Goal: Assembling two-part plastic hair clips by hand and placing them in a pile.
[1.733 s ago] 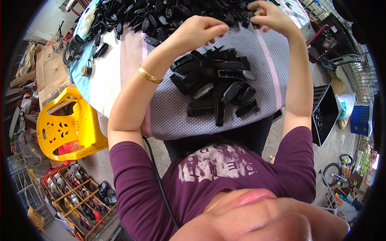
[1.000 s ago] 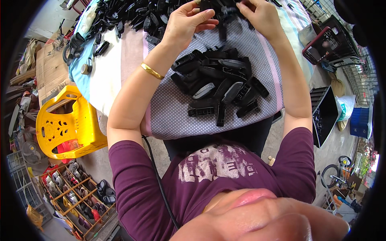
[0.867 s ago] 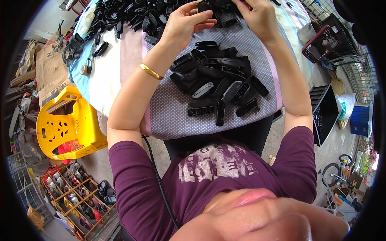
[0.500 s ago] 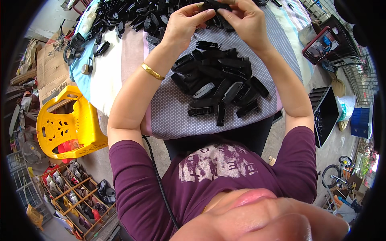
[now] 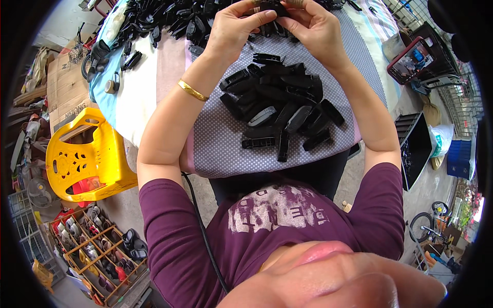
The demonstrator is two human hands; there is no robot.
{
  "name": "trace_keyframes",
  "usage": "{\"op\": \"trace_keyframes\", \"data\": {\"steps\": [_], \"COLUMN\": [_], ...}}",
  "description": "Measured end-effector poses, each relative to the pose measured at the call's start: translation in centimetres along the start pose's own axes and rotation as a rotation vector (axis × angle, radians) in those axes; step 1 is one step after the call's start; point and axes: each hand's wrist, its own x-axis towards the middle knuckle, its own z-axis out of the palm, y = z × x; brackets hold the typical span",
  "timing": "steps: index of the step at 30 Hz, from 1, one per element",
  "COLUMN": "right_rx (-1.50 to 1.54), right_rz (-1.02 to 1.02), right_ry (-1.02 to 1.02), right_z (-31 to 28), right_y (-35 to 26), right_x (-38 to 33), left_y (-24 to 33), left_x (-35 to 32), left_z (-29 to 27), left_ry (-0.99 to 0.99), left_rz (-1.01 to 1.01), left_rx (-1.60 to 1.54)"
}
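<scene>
A big tabletop (image 5: pixel 154 77) with a dotted grey cloth (image 5: pixel 221 149) fills the top of the view, and the person sits close to it. At the far edge lies a big heap of black plastic parts (image 5: pixel 164 20). Nearer the person sits a smaller pile of black parts (image 5: pixel 280 105) on the cloth. Both hands are up past this pile. The left hand (image 5: pixel 236 31) and the right hand (image 5: pixel 316 31) are close together, and their fingers are pinched on one small black part (image 5: pixel 272 7) held between them, above the tabletop. It looks like the person is pressing or fitting this piece, so the step in hand is work on one part. The next move seems to call for a firm push with the fingertips and a steady hold. A gold bangle (image 5: pixel 192 90) sits on the left wrist. A yellow plastic stool (image 5: pixel 87 156) stands on the floor at the left, with a rack of shoes (image 5: pixel 97 251) below it. A phone (image 5: pixel 411 59) rests at the right. Nothing blocks the hands, but the small pile lies right under the arms and could be bumped.
</scene>
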Motion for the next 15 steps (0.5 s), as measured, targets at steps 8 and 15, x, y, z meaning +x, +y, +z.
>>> {"op": "trace_keyframes", "data": {"steps": [8,15], "right_rx": [-0.354,-0.594], "right_rz": [-0.145,-0.182], "right_ry": [-0.011,-0.015], "right_z": [1.0,1.8], "right_y": [-3.2,-4.3], "right_x": [-0.5,-0.8], "left_y": [-0.1,-1.3], "left_x": [-0.3,-0.3], "left_z": [0.2,-0.1], "left_ry": [0.065,-0.239], "left_rz": [0.010,0.445], "left_rx": [0.077,-0.243]}}
